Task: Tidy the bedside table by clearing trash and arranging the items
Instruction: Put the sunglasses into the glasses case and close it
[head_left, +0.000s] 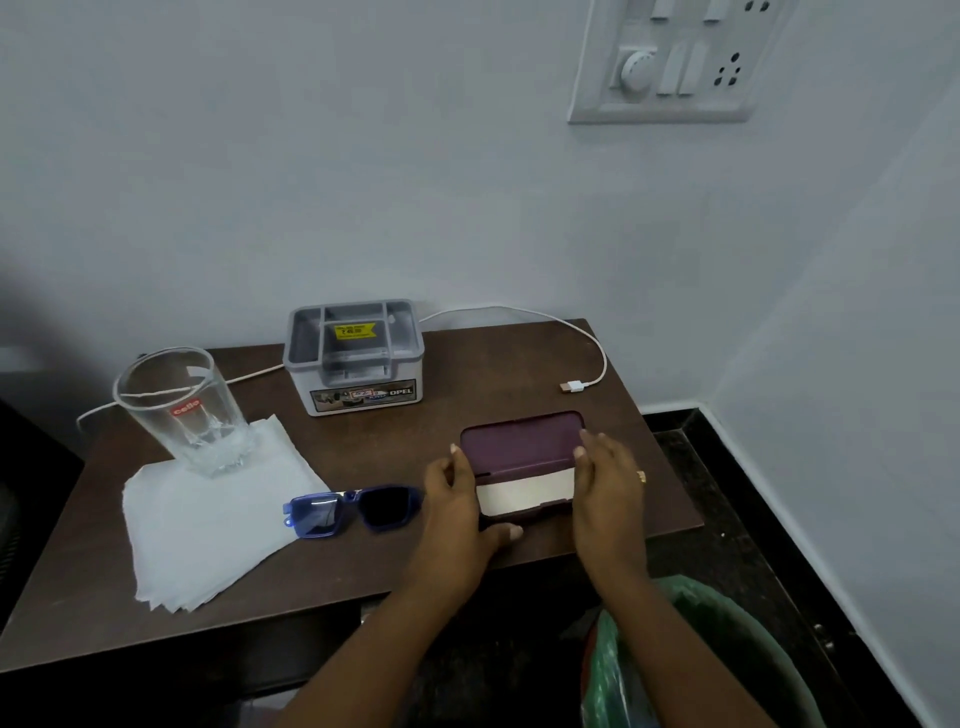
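A maroon glasses case (522, 449) lies open on the dark brown bedside table (395, 447), its pale lining showing. My left hand (457, 512) grips the case's left end, thumb at its front edge. My right hand (608, 483) holds the case's right end and wears a ring. Blue sunglasses (353, 509) lie folded on the table just left of my left hand. A stack of white tissues (208, 525) sits at the front left, with an empty glass tumbler (182, 410) standing on its far corner.
A grey compartment organiser (355, 356) stands at the back by the wall. A white charging cable (576, 353) loops behind it, its plug lying at the back right. A switchboard (670, 57) is on the wall. A green plastic bag (696, 660) sits below the table's front right.
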